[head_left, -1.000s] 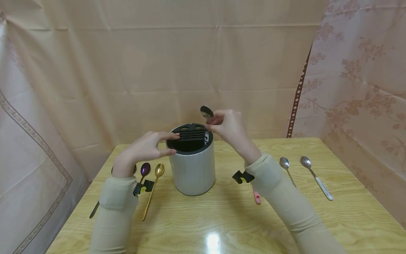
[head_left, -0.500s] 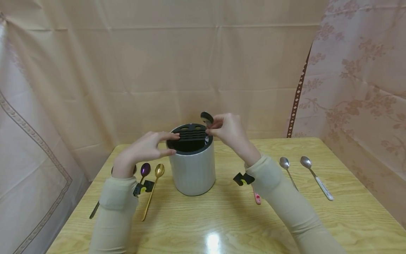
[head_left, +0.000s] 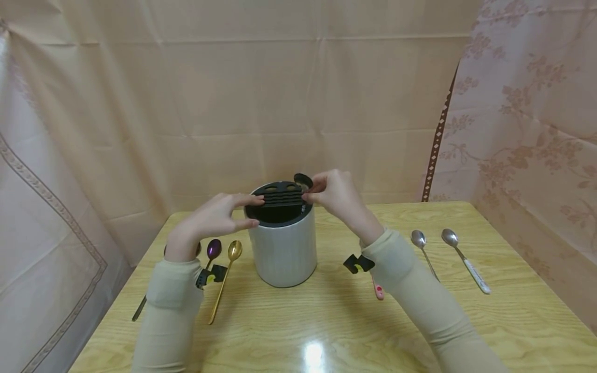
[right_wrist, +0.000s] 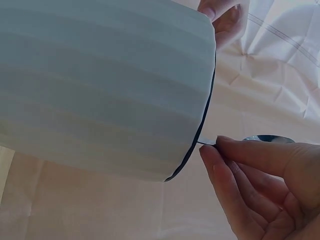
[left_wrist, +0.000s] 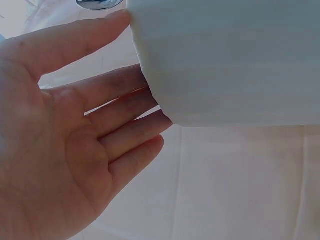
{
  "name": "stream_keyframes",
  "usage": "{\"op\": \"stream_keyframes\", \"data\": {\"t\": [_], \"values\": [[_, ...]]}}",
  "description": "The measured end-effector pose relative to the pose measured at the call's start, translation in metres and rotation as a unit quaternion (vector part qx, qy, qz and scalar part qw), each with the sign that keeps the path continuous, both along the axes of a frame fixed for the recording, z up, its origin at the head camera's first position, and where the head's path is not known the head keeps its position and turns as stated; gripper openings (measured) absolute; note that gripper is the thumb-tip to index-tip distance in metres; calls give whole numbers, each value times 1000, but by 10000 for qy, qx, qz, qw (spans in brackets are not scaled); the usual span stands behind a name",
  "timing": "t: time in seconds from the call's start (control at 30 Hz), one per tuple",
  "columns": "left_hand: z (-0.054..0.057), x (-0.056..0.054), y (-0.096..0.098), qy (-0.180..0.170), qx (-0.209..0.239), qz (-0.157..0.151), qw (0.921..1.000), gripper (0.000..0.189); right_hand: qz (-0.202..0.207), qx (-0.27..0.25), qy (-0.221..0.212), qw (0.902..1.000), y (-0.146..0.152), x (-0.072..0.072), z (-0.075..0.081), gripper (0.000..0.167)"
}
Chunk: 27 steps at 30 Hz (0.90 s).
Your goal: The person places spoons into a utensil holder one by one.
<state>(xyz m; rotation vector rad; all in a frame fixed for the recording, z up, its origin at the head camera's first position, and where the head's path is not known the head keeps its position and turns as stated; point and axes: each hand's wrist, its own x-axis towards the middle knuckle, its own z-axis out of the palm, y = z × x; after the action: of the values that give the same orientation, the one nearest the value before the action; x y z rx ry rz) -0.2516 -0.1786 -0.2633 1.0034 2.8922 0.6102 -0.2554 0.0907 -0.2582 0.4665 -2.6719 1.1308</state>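
Observation:
In the head view a white ribbed utensil holder [head_left: 283, 254] with a black slotted top [head_left: 279, 194] stands upright on the table. My right hand [head_left: 339, 198] pinches a spoon between thumb and fingertips at the holder's right rim. The spoon's bowl [head_left: 303, 180] points up, and its handle goes down into the holder, the lower part hidden inside. From the right wrist, a thin strip of the handle [right_wrist: 207, 141] shows between rim and fingertips. My left hand [head_left: 215, 213] rests at the opposite rim, its fingers [left_wrist: 122, 100] extended and spread from the thumb.
To the left lie a gold spoon [head_left: 235, 249], a purple spoon [head_left: 213, 248] and a dark handle [head_left: 139, 309] partly behind the left wrist. On the right are a pink handle [head_left: 378, 290], a silver spoon [head_left: 418, 238] and one with a white patterned handle [head_left: 477, 276].
The spoon has sunk lower into the holder, with my right hand moving slightly down along with it. My left hand has stayed at the rim.

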Motion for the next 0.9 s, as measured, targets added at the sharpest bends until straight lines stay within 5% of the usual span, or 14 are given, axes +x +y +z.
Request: {"op": "stream_keyframes", "data": {"t": [0.9], "values": [[-2, -1, -2, 60, -39, -7, 10000, 49, 114, 234, -420, 9988, 14, -3, -2, 9]]}}
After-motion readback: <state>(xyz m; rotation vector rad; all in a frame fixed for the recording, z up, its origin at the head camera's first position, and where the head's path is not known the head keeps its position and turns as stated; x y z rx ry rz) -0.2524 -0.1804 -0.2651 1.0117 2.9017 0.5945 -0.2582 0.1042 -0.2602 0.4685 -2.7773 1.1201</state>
